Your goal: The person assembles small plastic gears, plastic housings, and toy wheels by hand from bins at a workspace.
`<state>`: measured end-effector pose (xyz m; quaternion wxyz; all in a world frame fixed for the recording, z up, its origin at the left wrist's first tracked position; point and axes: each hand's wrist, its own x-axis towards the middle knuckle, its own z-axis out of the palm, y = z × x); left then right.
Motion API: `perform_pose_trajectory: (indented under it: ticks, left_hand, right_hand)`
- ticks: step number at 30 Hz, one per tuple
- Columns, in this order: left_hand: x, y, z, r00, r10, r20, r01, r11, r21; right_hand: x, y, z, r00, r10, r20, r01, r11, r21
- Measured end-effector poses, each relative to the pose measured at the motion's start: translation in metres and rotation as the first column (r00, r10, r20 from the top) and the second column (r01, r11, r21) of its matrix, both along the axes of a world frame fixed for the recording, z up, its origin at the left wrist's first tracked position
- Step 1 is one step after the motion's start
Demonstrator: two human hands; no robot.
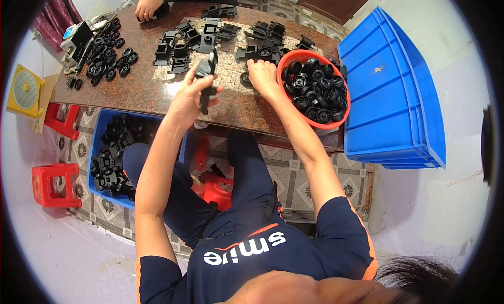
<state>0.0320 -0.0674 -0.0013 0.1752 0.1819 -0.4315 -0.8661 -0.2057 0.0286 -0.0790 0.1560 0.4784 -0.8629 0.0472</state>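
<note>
My left hand (188, 96) is raised over the near edge of the table, its fingers wrapped round a black plastic bracket (206, 70) held on end. My right hand (264, 77) is lower, at the table top, with its fingers curled down. A small black wheel (245, 80) lies against its thumb side, partly covered. Whatever is under the fingertips is hidden. Just beyond them, another black wheel (264, 53) rests among black plastic parts. Beside my right wrist stands a red basket (280, 67) heaped with black wheels (315, 88).
Black brackets (181, 52) spread over the stone table (142, 88). Loose wheels (107, 54) pile up at the left. Blue crates (388, 83) stand at the right. By my legs, a blue bin (123, 200) holds black parts. Across the table rests another person's hand (148, 8).
</note>
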Motion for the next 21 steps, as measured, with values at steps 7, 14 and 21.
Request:
perform_pose_trajectory:
  ticks: [7, 14, 21]
  left_hand:
    - [0.001, 0.018, -0.022, 0.997, -0.037, 0.062, 0.039, 0.999, -0.03]
    - [-0.004, 0.029, -0.026, 0.988, 0.018, 0.156, 0.003, 0.991, -0.135]
    - [-0.009, 0.041, -0.022, 0.991, 0.016, 0.13, 0.01, 0.98, -0.198]
  right_hand:
    - [0.015, 0.009, 0.002, 0.963, 0.044, -0.267, -0.128, 0.944, -0.304]
    - [0.079, 0.047, 0.073, 0.17, 0.867, 0.469, 0.534, 0.319, -0.783]
    - [0.088, 0.057, 0.071, 0.078, 0.794, 0.602, 0.361, 0.541, -0.76]
